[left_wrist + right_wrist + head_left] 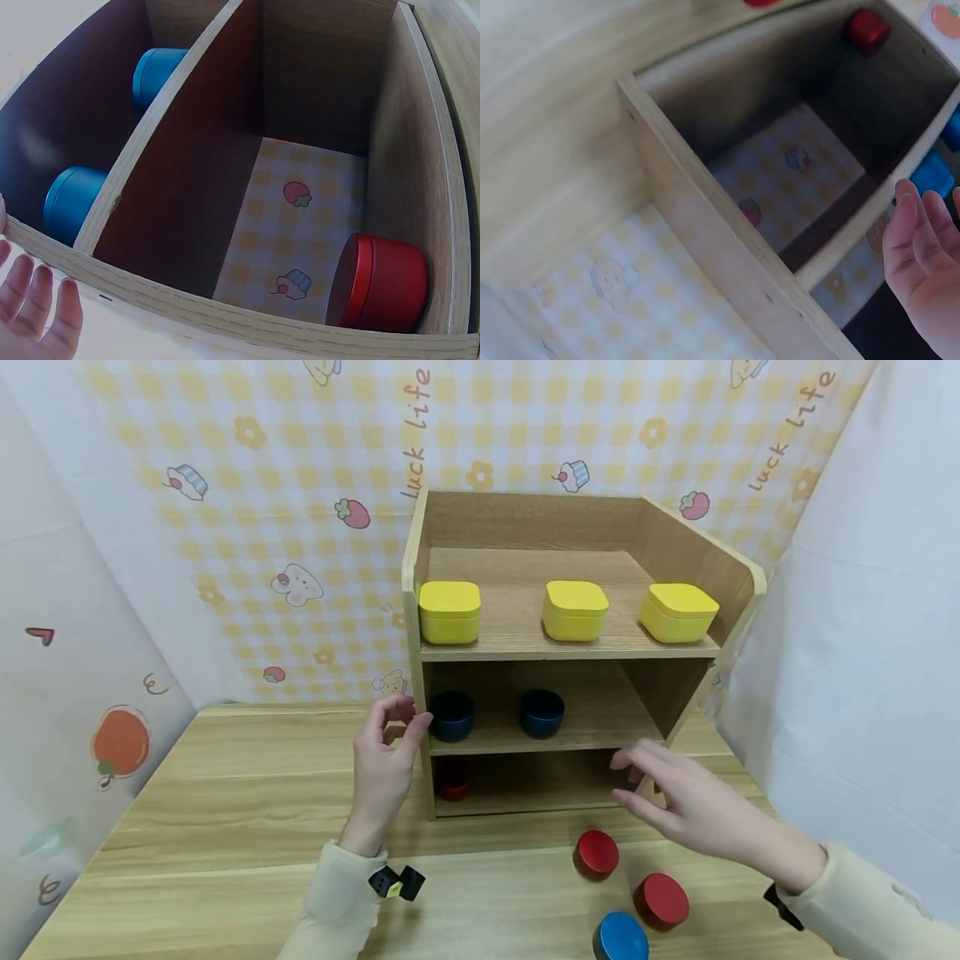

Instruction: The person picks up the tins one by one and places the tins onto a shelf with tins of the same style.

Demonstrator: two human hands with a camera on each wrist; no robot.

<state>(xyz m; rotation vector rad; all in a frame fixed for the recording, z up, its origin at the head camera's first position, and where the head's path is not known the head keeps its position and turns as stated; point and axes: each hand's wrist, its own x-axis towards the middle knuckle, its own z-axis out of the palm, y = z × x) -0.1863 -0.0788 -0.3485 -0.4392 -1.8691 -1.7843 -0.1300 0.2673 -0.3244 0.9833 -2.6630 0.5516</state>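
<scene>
A wooden shelf unit (525, 656) with three levels stands on the table. My left hand (382, 760) is at its left side panel, fingers loosely bent and holding nothing; whether it touches the panel I cannot tell. Just beside it on the middle level is a blue round tin (452, 718), with a second blue tin (542, 714) further right. A red round tin (382, 283) sits at the left end of the bottom level. My right hand (690, 797), also holding nothing, hovers by the right end of the lower levels with thumb and fingers apart.
Three yellow lidded boxes (575, 610) stand along the front of the top level. On the table before the unit lie a red tin (596, 854), another red tin (661, 900) and a blue tin (621, 937). Patterned cloth (285, 527) hangs behind.
</scene>
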